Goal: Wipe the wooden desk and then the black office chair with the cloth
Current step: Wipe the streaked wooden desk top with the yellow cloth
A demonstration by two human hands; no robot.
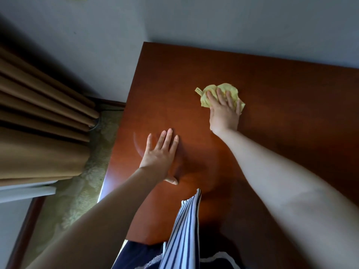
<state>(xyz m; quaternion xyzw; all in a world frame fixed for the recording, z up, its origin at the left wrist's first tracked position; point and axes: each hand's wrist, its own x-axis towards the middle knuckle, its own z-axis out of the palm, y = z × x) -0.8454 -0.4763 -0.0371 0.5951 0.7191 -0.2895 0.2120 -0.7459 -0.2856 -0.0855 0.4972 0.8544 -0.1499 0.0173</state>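
glossy reddish-brown wooden table (281, 117) set against a grey wall (213, 20). crumpled yellow cloth (230, 89) lies on the table top toward the far side, small tag poking out at its left. right grip (223, 111) presses on the cloth, fingers spread and nearly straight, not curled round it. left grip (160, 158) wide, palm-down on bare wood nearer the left edge, well apart from the cloth. brown pleated curtain (38, 117) hangs at left.
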